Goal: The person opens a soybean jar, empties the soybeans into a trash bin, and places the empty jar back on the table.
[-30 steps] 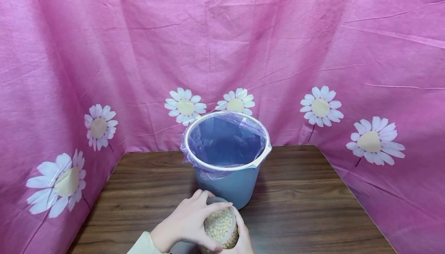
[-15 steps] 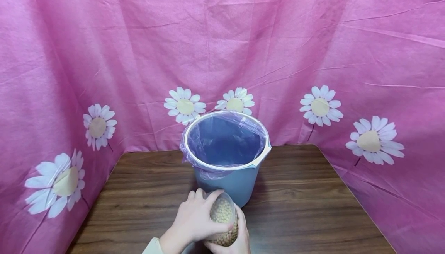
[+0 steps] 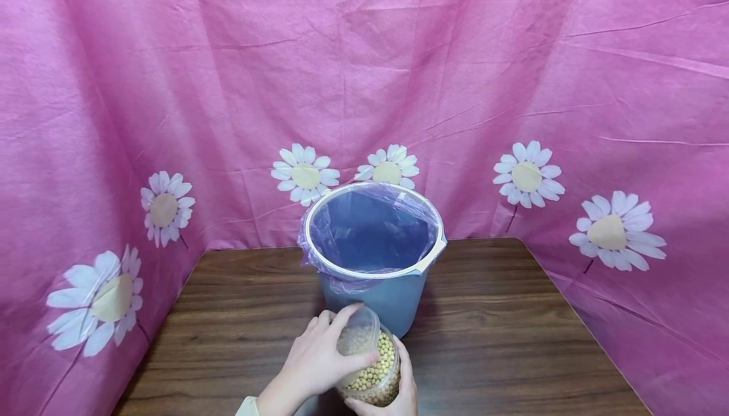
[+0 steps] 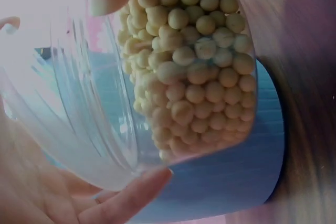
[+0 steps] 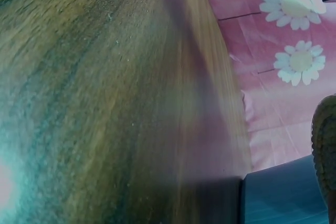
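In the head view my left hand (image 3: 319,352) holds a translucent lid (image 3: 359,332) between thumb and fingers, tilted up at the left side of the jar's mouth. Pale yellow, round soybeans (image 3: 385,354) show at the uncovered right part. Low on the right, my right hand (image 3: 403,387) grips the clear plastic jar (image 3: 378,396). From the left wrist, the beans (image 4: 194,77) are seen through the jar wall, and the frosted lid (image 4: 58,140) leans away from the rim. The right wrist view does not clearly show the right hand's grip.
Just beyond the hands stands a blue bin (image 3: 376,305) with a white rim and a purple plastic liner (image 3: 342,280). It rests on a dark wood table (image 3: 501,334). A pink cloth (image 3: 364,87) with daisies surrounds the table on three sides.
My left hand has tilted the lid up and leftward off the jar's mouth, baring the beans. The jar has shifted slightly right in my right hand. The bin has stayed in place.
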### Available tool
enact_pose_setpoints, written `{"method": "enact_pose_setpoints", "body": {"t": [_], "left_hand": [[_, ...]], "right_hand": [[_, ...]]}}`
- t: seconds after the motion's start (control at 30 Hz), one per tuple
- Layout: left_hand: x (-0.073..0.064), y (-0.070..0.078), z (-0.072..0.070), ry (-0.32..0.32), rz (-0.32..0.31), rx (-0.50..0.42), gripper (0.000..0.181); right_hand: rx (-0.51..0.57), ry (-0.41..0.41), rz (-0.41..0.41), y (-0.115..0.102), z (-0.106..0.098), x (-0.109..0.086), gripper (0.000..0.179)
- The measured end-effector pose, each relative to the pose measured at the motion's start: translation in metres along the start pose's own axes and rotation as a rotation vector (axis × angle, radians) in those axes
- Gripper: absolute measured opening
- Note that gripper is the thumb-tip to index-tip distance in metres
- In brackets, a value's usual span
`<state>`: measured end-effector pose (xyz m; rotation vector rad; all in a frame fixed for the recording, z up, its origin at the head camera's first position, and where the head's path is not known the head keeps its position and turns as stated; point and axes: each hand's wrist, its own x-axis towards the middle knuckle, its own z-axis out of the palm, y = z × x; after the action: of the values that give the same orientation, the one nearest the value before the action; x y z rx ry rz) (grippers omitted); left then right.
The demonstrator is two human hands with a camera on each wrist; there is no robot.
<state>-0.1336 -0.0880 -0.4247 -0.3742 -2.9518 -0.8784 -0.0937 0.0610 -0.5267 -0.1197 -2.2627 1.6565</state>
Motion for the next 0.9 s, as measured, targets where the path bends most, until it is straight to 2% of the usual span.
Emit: {"method": "enact_pose_setpoints", "body": {"t": [0.2, 0.27, 0.33, 0.4, 0.5, 0.57, 0.63, 0.77, 0.9], "left_hand": [[-0.003, -0.007, -0.001, 0.033, -0.015, -0.205, 0.069], [-0.004, -0.01, -0.001, 0.032, -0.014, -0.305, 0.065], [-0.005, -0.014, 0.001, 0.028, 0.005, -0.451, 0.063], [-0.006, -0.019, 0.002, 0.026, 0.052, -0.627, 0.062], [-0.008, -0.027, 0.005, 0.008, 0.182, -0.886, 0.062], [-0.009, -0.032, 0.006, -0.017, 0.267, -0.997, 0.061], [-0.01, -0.036, 0.006, -0.049, 0.326, -1.079, 0.059], [-0.012, -0.044, 0.01, -0.102, 0.3, -1.26, 0.054], [-0.015, -0.051, 0.011, -0.155, 0.28, -1.504, 0.055]], "right_hand": [[0.017, 0.005, 0.026, 0.001, -0.004, 0.0, 0.123], [0.028, 0.011, 0.022, 0.001, -0.005, 0.0, 0.124], [0.052, 0.018, 0.023, -0.001, -0.007, 0.001, 0.124], [0.084, 0.031, 0.036, -0.002, -0.008, 0.001, 0.124], [0.113, 0.05, 0.049, -0.005, -0.012, 0.001, 0.124], [0.111, 0.054, 0.055, -0.007, -0.015, 0.002, 0.125], [0.105, 0.055, 0.05, -0.008, -0.017, 0.003, 0.125], [0.108, 0.061, 0.033, -0.008, -0.019, 0.003, 0.126], [0.143, 0.067, -0.003, -0.008, -0.02, 0.004, 0.126]]}}
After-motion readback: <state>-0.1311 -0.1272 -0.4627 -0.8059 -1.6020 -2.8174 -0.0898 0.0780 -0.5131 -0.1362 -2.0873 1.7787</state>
